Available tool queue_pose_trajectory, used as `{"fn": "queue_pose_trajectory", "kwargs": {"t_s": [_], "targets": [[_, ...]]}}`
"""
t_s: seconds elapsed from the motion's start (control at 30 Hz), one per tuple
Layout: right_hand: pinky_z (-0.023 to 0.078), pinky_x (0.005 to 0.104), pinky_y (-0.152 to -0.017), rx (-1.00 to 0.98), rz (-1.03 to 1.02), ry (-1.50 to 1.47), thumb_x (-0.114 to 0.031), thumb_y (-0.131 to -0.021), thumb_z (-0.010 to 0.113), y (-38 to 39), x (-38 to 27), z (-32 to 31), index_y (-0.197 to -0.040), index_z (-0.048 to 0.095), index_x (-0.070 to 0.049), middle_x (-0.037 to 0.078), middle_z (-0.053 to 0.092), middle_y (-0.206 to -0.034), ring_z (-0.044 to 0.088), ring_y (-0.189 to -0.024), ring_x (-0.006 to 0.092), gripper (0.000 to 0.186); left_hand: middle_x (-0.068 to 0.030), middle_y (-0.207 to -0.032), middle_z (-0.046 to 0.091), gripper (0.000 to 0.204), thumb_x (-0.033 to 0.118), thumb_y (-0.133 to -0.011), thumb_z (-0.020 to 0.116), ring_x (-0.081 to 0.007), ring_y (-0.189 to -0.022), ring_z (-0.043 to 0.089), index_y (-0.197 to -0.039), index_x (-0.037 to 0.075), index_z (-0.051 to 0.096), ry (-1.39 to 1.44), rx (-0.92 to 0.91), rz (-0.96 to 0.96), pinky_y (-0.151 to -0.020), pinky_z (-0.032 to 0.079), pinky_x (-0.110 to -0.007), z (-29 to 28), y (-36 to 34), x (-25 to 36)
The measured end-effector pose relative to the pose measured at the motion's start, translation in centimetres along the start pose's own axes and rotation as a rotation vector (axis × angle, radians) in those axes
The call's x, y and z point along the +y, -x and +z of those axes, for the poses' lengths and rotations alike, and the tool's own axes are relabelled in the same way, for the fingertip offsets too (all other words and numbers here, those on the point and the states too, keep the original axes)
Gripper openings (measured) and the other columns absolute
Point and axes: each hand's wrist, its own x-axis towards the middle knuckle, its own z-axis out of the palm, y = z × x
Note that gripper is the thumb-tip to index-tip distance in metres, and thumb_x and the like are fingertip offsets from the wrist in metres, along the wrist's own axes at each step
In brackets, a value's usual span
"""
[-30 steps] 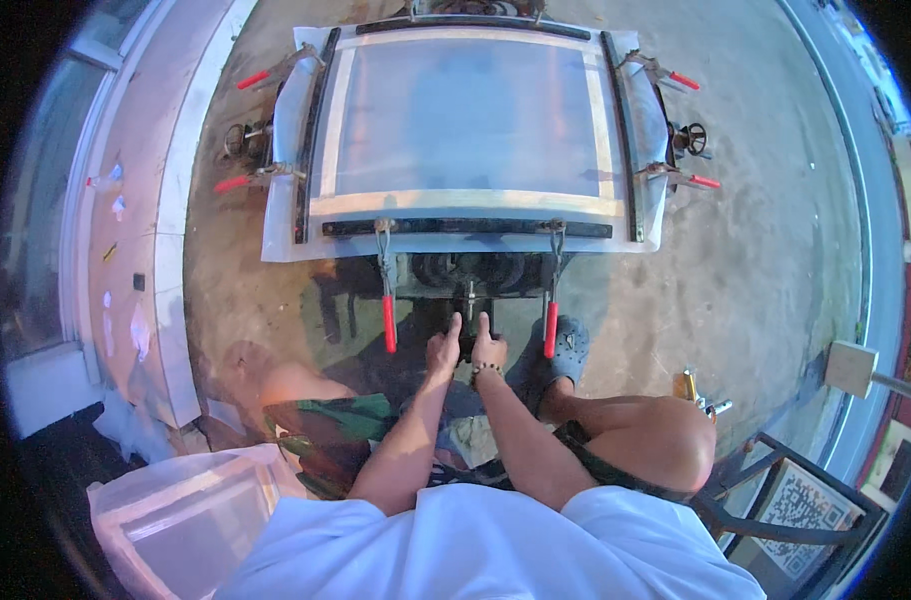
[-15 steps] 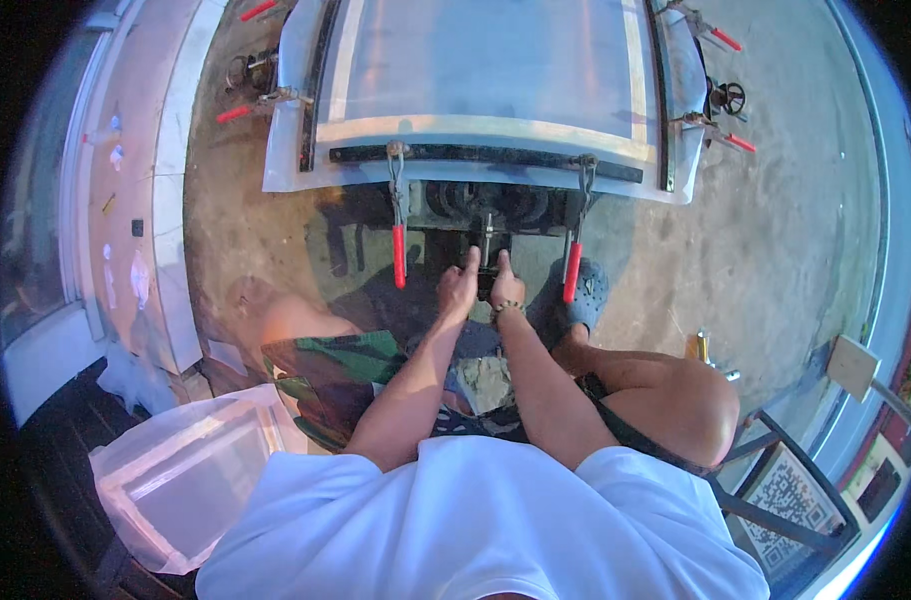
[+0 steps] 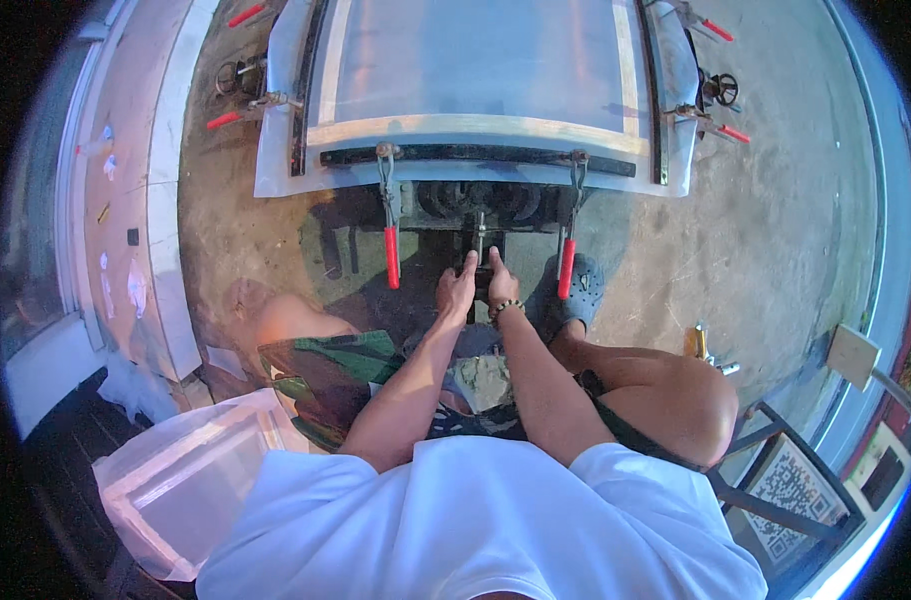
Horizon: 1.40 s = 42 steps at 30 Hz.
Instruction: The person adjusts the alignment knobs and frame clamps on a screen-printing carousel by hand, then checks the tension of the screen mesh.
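Observation:
A pale mesh sheet (image 3: 475, 70) is stretched over a light wooden frame (image 3: 405, 128), held under black bars by clamps with red handles. Just beyond its near edge, a metal rod (image 3: 481, 235) points toward me. Both hands are closed about a dark handwheel (image 3: 482, 278) at the rod's near end. Fingers cover most of that wheel, so its shape hardly shows. My left hand (image 3: 456, 288) grips its left side, thumb up along the rod. Opposite it, my right hand (image 3: 503, 280), with a beaded bracelet at the wrist, grips the right side.
Red clamp handles hang left (image 3: 392, 258) and right (image 3: 567, 268) of my hands. More handwheels (image 3: 721, 89) sit at the stretcher's sides. A smaller meshed frame (image 3: 190, 490) lies at lower left. A brass-coloured fitting (image 3: 700, 340) lies on the concrete floor (image 3: 765, 240) beyond my right knee.
The whole view has shifted slightly, with the frame and clamps a little further left. Both hands keep their hold on the handwheel, barely moved.

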Motion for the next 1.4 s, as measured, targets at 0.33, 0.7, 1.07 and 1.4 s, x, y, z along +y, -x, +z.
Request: {"fn": "queue_pose_trajectory", "kwargs": {"t_s": [0.33, 0.7, 1.07, 1.4], "targets": [[0.044, 0.046, -0.087, 0.343, -0.189, 0.326, -0.069, -0.075, 0.057, 8.4, -4.1, 2.3, -0.093, 0.066, 0.012, 0.032, 0.064, -0.095, 0.062, -0.094, 0.0448, 0.084, -0.0175, -0.105, 0.066, 0.08, 0.068, -0.073, 0.062, -0.0303, -0.095, 0.062, -0.113, -0.001, 0.063, 0.695, -0.169, -0.275, -0.085, 0.045, -0.039, 0.1, -2.9, -3.3], [0.047, 0.0448, -0.082, 0.224, -0.189, 0.378, -0.071, -0.079, 0.051, 7.3, -4.4, 1.3, -0.097, 0.064, 0.011, 0.029, 0.065, -0.091, 0.064, -0.087, 0.0419, 0.085, -0.0195, -0.101, 0.065, 0.081, 0.073, -0.073, 0.056, -0.0306, -0.095, 0.061, -0.099, -0.003, 0.065, 0.318, -0.231, -0.189, -0.083, 0.046, -0.041, -1.9, -2.2, -1.3], [0.047, 0.0426, -0.083, 0.047, -0.062, 0.332, -0.079, -0.07, 0.054, 5.2, -4.5, -0.7, -0.094, 0.066, 0.013, 0.024, 0.067, -0.087, 0.065, -0.091, 0.0323, 0.096, -0.0309, -0.111, 0.06, 0.089, 0.073, -0.074, 0.055, -0.0441, -0.109, 0.055, -0.104, -0.01, 0.062, 0.032, 0.062, 0.022, -0.091, 0.043, -0.045, 0.0, 0.8, -0.5], [0.046, 0.0483, -0.086, 0.355, -0.253, 0.504, -0.069, -0.081, 0.045, 10.5, -5.2, 1.9, -0.092, 0.068, 0.007, 0.032, 0.064, -0.093, 0.061, -0.096, 0.0444, 0.079, -0.0119, -0.095, 0.065, 0.064, 0.06, -0.074, 0.069, -0.0234, -0.086, 0.063, -0.095, 0.0, 0.066, 0.578, -0.29, -0.156, -0.074, 0.049, -0.037, -0.9, -2.7, -2.9]]}}
